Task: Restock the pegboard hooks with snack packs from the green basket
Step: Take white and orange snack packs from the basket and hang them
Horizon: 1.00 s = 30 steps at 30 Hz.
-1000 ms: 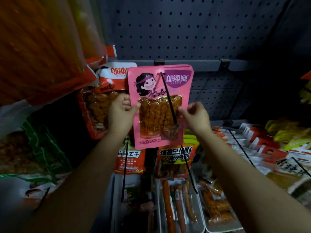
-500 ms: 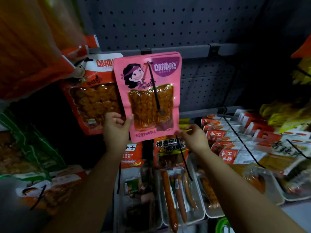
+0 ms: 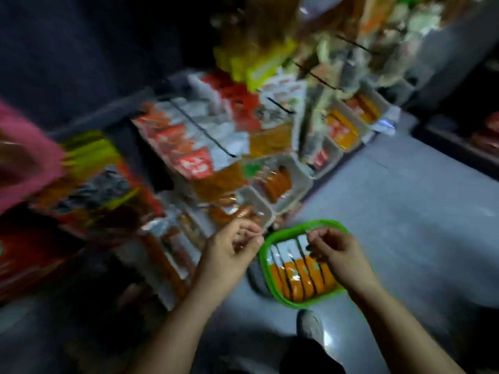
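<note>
The green basket (image 3: 272, 286) stands on the grey floor at lower centre, holding orange and white snack packs (image 3: 299, 276). My right hand (image 3: 337, 255) hovers over the basket's right side, fingers loosely curled, holding nothing. My left hand (image 3: 229, 252) hangs just left of the basket, fingers loosely curled and empty. The pink snack pack (image 3: 24, 157) on its hook shows blurred at the far left edge. The whole view is motion-blurred.
Black pegboard hooks (image 3: 205, 133) carry red and white packs above clear trays of sausages (image 3: 275, 182). More trays (image 3: 348, 125) run to the right along the shelf. My shoe (image 3: 309, 325) stands on the floor below the basket.
Both hands have let go of the pink pack and dropped down to the basket. The view has swung down and to the right, off the pegboard.
</note>
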### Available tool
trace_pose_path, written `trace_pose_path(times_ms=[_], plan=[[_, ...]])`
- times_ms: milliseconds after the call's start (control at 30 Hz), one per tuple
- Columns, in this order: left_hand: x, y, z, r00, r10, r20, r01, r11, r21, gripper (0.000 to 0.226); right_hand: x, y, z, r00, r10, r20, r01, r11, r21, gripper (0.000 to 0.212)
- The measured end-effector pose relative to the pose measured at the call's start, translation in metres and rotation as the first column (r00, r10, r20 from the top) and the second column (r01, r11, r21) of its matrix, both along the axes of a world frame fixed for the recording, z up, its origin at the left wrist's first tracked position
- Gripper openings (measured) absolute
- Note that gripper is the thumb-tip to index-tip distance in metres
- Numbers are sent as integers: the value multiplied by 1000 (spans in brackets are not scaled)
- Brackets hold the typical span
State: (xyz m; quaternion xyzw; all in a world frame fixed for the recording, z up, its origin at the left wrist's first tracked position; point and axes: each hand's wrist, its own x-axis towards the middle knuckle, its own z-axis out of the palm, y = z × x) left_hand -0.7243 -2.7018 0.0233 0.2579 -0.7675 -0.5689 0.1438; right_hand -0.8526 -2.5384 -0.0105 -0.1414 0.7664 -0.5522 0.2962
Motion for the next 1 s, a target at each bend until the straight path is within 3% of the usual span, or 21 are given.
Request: trace_pose_path(times_ms=[167,300,400,567,700,800,867,933,1000], plan=[[-74,52,-143,956,-129,265,96,986,135,19,-56,104,-111,986,-105,127,56,937,344,19],[-112,81,-278,882,-163,441,97,981,168,27,-104,151,-224,974,-45,224,-91,824,559,12],[-138,96,-367,830,-138,540,32,979,201,14,-137,172,-309,956,27,292,-221,719,659,4],[-191,107,-500,768,-144,624,-27,966,256,16,-203,173,-431,939,162,304,-339,585,737,25],[-245,117,-565,811,-43,583,-147,950,274,23,-247,150,-508,958,182,221,-285,664,691,34],[-283,131,-595,820,33,571,-325,848,419,33,-266,132,-552,959,185,215,-279,760,587,44],[-299,137,-608,791,99,603,-443,772,455,38,-269,120,-573,945,255,205,-327,743,584,47],[-304,139,-617,769,174,615,-504,756,417,33,-259,111,-587,925,318,209,-380,745,548,48],[-291,137,-615,742,232,629,-510,803,307,32,-240,107,-591,933,326,155,-359,792,495,41]])
